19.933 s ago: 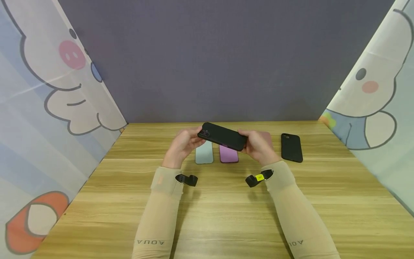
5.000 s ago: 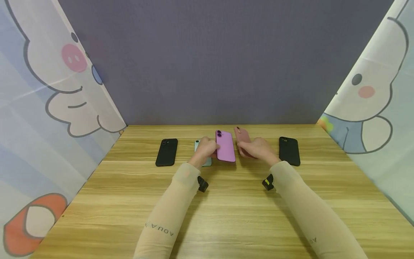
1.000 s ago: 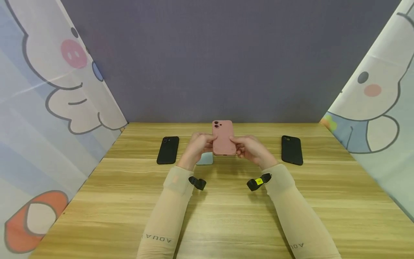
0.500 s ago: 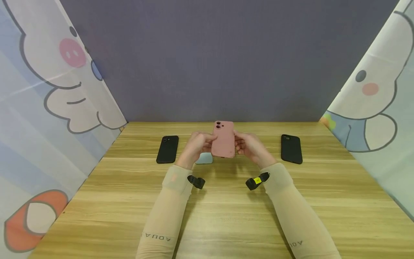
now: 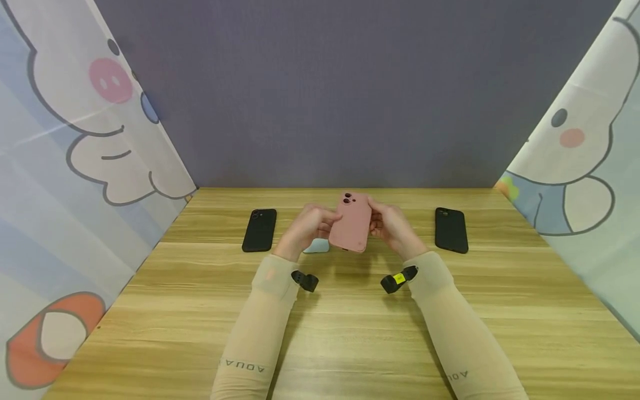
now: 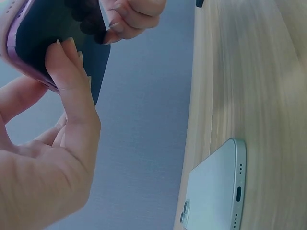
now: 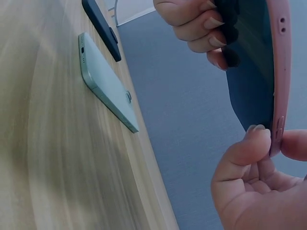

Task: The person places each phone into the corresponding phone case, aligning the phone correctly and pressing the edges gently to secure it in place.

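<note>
Above the table, both hands hold a purple phone [image 6: 31, 71] fitted in a pink phone case [image 5: 350, 223]. The case's back faces up in the head view; the dark screen [image 7: 252, 62] faces down. My left hand [image 5: 311, 226] pinches the left long side, thumb on the back and fingers beneath. My right hand [image 5: 392, 226] pinches near the upper right corner; in the right wrist view, its fingertips press the case edge by the side buttons. Purple frame shows beside the pink edge in the left wrist view. Under the left hand lies a pale mint phone [image 5: 317, 246], partly hidden.
A black-cased phone [image 5: 259, 230] lies on the wooden table [image 5: 340, 333] at the left, and a black phone case [image 5: 451, 230] at the right. A grey panel [image 5: 320, 94] stands behind the table, with cartoon-printed curtains [image 5: 590, 205] at both sides.
Five seconds ago the purple phone and pink case were apart, one in each hand; now they are together. Lately the phone has tilted clockwise, and the right hand has slid to its upper corner.
</note>
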### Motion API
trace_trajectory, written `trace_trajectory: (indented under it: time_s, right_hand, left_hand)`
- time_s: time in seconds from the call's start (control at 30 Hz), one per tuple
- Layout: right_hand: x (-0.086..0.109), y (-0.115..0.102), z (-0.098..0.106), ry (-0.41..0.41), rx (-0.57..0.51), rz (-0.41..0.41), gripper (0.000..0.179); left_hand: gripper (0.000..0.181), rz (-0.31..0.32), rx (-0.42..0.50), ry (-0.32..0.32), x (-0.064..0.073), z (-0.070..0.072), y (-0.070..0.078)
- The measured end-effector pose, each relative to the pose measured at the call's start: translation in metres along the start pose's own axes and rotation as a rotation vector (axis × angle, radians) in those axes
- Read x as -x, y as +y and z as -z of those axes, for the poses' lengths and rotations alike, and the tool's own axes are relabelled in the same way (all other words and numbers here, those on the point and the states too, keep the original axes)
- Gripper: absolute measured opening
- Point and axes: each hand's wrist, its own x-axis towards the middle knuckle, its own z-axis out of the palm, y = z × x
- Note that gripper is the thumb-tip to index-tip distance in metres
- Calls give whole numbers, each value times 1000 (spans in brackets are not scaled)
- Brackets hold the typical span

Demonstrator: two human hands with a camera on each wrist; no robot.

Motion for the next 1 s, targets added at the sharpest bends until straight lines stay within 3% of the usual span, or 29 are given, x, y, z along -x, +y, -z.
trace_trajectory:
  time_s: [0.73,1.0]
  right_hand:
    - [0,0,2,26,18,12,38]
    - [-2,1,2,54,-40,4,34]
  left_hand:
    - [24,0,-33,-77,2,-1,1]
    - [21,1,-48,-77,2,0,1]
